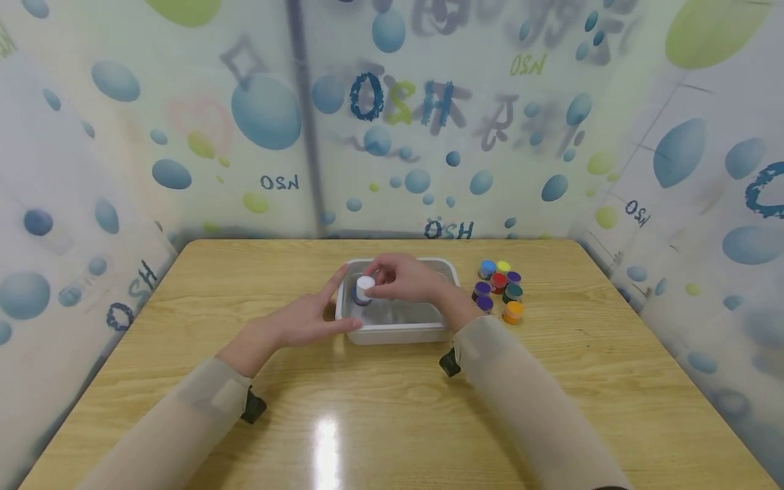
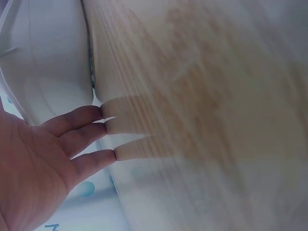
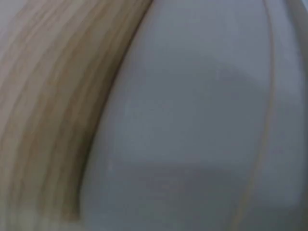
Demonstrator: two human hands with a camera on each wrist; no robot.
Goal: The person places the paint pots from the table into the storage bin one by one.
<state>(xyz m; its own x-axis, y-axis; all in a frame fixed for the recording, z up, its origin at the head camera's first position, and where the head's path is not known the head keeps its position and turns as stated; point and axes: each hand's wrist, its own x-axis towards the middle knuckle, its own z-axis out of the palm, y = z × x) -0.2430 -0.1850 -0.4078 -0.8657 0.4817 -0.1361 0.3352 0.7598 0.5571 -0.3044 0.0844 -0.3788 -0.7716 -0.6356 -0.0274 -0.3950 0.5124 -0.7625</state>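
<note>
A white rectangular tub (image 1: 401, 335) stands on the table in the head view. Over its left end, my right hand (image 1: 407, 278) pinches a small jar with a white lid (image 1: 365, 284) between thumb and fingers. Dark blue (image 1: 362, 299) shows beneath and to the left of that lid. My left hand (image 1: 303, 318) is spread at the tub's left end, index finger and thumb along its corners. In the left wrist view, the other left fingers (image 2: 82, 118) are straight, with tips at the tabletop beside the tub wall. The right wrist view shows only the tub's outer wall (image 3: 178, 120) and wood; the hand is hidden there.
Several small paint jars cluster just right of the tub, among them a red jar (image 1: 499, 282), a dark green one (image 1: 512, 293) and an orange one (image 1: 513, 312). The wooden table (image 1: 380, 408) meets a patterned curtain (image 1: 392, 163) at its far edge.
</note>
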